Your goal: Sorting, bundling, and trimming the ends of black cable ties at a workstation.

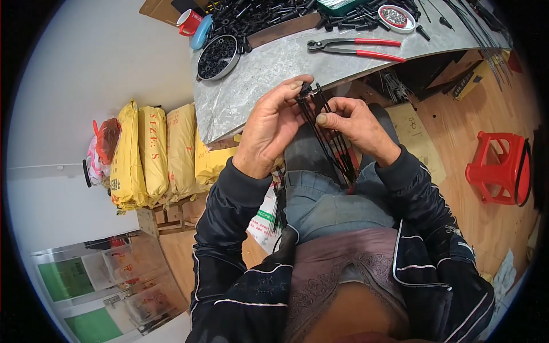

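Over my lap, in front of the table's near edge, a bundle of thin black ribs hangs down; it looks like a folded umbrella frame. My left hand holds its upper end, thumb and forefinger pinching the small black hub. On the other side, my right hand has its fingers closed on the ribs just below the hub, with the thumb pressed toward the forefinger. What exactly lies under the right fingertips is hidden. The lower ends of the ribs reach down between my thighs.
On the grey table lie red-handled pincers, a bowl of black notched rings, a dish of small metal pieces and piled black plastic parts. Long thin rods overhang the right edge. Yellow sacks stand left, a red stool right.
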Demonstrator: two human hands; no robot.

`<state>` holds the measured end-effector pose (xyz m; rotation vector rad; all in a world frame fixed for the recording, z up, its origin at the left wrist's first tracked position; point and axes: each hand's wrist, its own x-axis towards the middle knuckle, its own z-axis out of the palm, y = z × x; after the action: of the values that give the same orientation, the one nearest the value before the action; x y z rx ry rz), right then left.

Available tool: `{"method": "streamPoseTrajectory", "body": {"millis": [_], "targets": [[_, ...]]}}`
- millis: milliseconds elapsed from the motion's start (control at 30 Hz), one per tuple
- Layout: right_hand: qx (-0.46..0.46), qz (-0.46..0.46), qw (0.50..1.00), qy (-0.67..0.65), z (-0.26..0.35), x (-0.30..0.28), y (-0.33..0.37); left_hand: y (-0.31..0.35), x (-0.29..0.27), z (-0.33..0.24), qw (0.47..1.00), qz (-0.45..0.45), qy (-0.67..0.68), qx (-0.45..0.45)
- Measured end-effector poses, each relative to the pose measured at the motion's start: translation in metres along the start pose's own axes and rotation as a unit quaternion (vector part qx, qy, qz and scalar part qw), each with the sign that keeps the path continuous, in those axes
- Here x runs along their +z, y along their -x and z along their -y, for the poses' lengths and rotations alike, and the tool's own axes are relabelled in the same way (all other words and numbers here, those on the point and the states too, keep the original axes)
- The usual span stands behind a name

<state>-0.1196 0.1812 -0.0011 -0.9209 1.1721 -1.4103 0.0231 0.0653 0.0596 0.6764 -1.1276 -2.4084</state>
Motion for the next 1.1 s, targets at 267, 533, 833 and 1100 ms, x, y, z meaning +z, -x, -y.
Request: {"method": "streamPoseTrajectory", "body": {"millis": [267, 533, 833, 1100], "targets": [[-0.006, -0.003, 1.0, 0.004, 0.0, 0.0, 0.0, -0.007, -0.006, 0.007, 0.999, -0.029, 0.025, 0.013], [-0.013, -0.016, 1.0, -0.016, -0.003, 0.0, -0.002, -0.006, 0.012, 0.011, 0.997, -0.074, 0.008, 0.035], [-0.006, -0.021, 1.0, -0.001, -0.005, -0.003, -0.002, -0.008, 0.02, 0.014, 0.996, -0.074, -0.001, 0.056], [-0.008, -0.034, 0.999, 0.003, -0.009, -0.005, -0.002, -0.008, 0.012, 0.012, 0.995, -0.053, -0.038, 0.075]]}}
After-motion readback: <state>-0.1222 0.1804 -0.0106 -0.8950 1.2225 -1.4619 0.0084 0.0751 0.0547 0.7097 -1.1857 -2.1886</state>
